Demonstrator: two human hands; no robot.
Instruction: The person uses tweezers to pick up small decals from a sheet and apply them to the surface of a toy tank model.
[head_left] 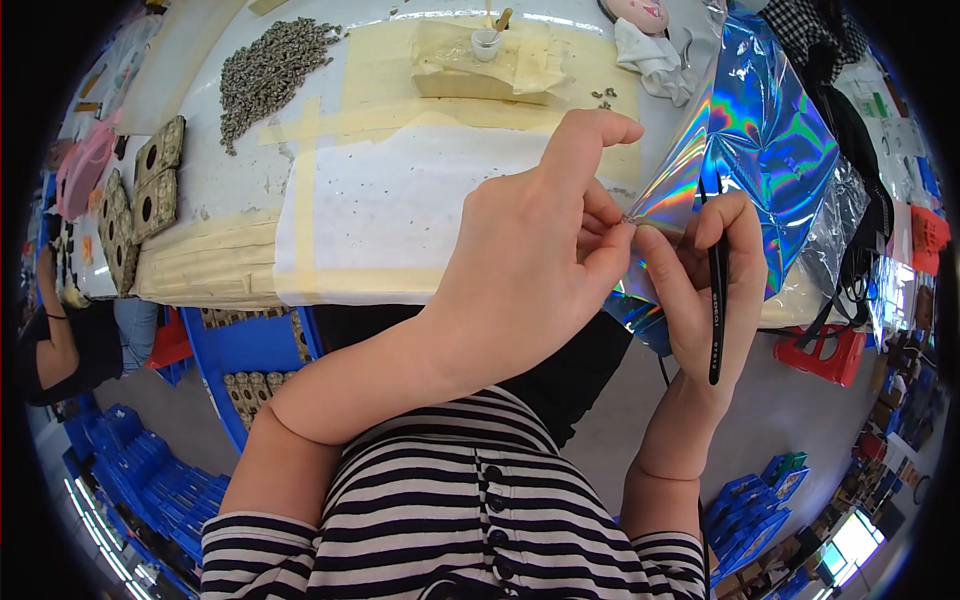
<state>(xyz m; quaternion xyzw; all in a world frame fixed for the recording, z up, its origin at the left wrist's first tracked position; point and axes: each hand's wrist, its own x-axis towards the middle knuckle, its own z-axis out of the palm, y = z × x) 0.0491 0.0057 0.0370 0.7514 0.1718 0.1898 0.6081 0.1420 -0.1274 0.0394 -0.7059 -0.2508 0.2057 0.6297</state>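
My left hand (540, 245) is above the white paper's right side, index finger raised and thumb pinched against other fingers. Its tips meet those of my right hand (712, 280) at a tiny silvery piece (630, 220), too small to make out clearly. A slim black tool, apparently tweezers (716, 300), lies upright across my right palm, its thin end upward and my fingers curled round it. Behind both hands spreads a shiny holographic bag or sheet (765, 150). The white paper sheet (380, 210), dotted with tiny specks, is taped to the table on the left.
Small metal parts (270, 80) are heaped at the far left. A small white cup (486, 43) stands on a tape-covered block (480, 80). Camouflage-patterned blocks with holes (158, 180) lie at the left edge. A blue tray (245, 350) and a red stool (825, 355) are below table level.
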